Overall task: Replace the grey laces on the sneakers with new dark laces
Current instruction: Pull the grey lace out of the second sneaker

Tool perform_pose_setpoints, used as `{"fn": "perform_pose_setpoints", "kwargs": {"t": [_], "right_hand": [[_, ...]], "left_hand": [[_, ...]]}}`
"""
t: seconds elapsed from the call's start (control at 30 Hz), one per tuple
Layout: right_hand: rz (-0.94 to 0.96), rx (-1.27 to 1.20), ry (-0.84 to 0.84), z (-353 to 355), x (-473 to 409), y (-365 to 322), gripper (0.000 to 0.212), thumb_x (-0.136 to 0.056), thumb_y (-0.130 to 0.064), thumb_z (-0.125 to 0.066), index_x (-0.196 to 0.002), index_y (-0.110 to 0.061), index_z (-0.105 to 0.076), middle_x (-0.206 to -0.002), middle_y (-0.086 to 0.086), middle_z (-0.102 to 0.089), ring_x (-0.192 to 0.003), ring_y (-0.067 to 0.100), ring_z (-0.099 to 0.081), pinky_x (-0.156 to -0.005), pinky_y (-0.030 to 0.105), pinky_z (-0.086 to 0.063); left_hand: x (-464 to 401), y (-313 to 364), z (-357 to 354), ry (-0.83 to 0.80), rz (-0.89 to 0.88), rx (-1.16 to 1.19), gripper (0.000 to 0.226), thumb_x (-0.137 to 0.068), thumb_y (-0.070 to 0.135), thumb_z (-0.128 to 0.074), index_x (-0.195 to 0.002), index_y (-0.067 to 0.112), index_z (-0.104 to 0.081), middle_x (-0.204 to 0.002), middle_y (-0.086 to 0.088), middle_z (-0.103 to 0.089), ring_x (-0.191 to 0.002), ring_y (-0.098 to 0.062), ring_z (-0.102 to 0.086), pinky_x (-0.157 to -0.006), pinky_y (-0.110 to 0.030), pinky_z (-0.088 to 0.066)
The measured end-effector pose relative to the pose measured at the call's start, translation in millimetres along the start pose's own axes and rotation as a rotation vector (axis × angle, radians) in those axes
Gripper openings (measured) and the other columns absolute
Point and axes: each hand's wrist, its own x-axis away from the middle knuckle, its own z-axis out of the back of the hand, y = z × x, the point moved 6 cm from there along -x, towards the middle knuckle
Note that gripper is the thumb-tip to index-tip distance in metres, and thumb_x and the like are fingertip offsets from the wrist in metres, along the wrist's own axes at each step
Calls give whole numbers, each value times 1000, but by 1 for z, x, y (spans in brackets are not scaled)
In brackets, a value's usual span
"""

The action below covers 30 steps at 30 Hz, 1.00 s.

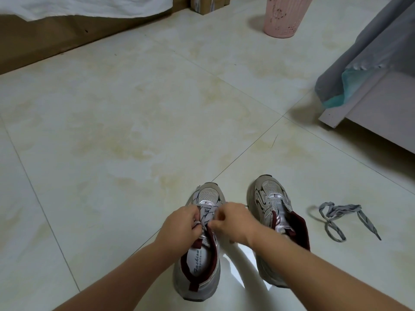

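Note:
Two grey sneakers with maroon lining stand side by side on the tiled floor. The left sneaker [203, 261] carries a pale grey lace [207, 213] with dark flecks across its upper eyelets. My left hand [179, 223] pinches that lace on the shoe's left side. On the other side my right hand [233, 223] pinches the lace too, both hands over the tongue. The right sneaker [272, 207] has no lace in its eyelets. A loose grey lace [336, 216] lies tangled on the floor to its right.
A pink ribbed bin [285, 16] stands at the back. A wooden bed base [45, 43] with white sheet runs along the back left. A grey furniture corner [368, 102] draped in grey and teal cloth sits at the right. Pale floor tiles [146, 120] stretch ahead.

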Motion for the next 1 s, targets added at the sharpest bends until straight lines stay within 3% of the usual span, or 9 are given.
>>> {"fn": "perform_pose_setpoints", "kwargs": {"t": [0.13,0.23,0.37,0.5,0.67,0.73,0.83,0.9,1.0], "right_hand": [[-63,-163,59,-12,-7,6,33,-83,-19,-65,-55,-18,-48,-54,-1,-50,-51,17,-49,-72,36,-52],[-45,-128,99,-12,-8,4,35,-84,-9,-56,-52,-17,-44,-63,9,-55,-66,33,-60,-77,44,-54],[175,263,73,-6,-3,-15,14,-90,-7,-42,-90,-8,-56,-102,19,-62,-99,35,-58,-71,33,-37],[251,483,125,-6,1,-22,25,-93,-5,-36,-115,-4,-48,-119,16,-55,-109,30,-53,-72,34,-31],[-67,36,45,-13,1,1,29,-90,-25,-48,-62,-18,-42,-85,12,-59,-91,37,-62,-71,32,-45],[-76,-24,15,-15,0,1,32,-89,-20,-49,-59,-18,-38,-76,9,-53,-87,37,-62,-72,35,-47],[91,289,36,-4,1,-12,9,-90,-13,-45,-81,-13,-48,-96,15,-60,-97,34,-58,-69,31,-35],[193,524,68,6,0,-18,17,-93,-9,-39,-107,-7,-49,-113,16,-58,-102,32,-56,-68,33,-31],[193,513,112,8,-1,-16,19,-94,-16,-40,-108,-7,-48,-112,15,-59,-101,33,-57,-70,35,-37]], "left_hand": [[0,-3,0,18,21,37,31,-78,14,-57,-64,31,-36,-65,7,-44,-68,-15,-45,-59,-26,-33],[0,-4,0,25,23,26,31,-78,14,-57,-64,30,-36,-64,7,-44,-66,-14,-44,-56,-20,-31],[-1,-3,2,0,-10,-4,33,-78,11,-57,-63,29,-34,-61,8,-41,-59,-8,-39,-53,-17,-27],[-1,-3,3,-2,-18,-1,34,-78,10,-57,-63,30,-34,-60,8,-42,-61,-11,-41,-53,-18,-28],[-1,-3,1,12,4,13,13,-78,12,-55,-75,19,-45,-63,6,-43,-68,-18,-45,-61,-29,-33],[-1,-3,1,8,0,4,11,-79,12,-55,-77,18,-46,-64,7,-43,-68,-18,-45,-62,-29,-33],[-1,-2,2,-22,-15,21,25,-78,11,-57,-68,26,-40,-61,8,-41,-66,-16,-43,-60,-27,-31],[-1,-2,2,-35,-13,44,32,-78,10,-57,-64,30,-37,-60,8,-43,-64,-15,-43,-59,-26,-32],[-2,-3,0,-27,6,59,33,-77,8,-55,-63,30,-36,-60,8,-43,-63,-15,-42,-59,-26,-32]]}}
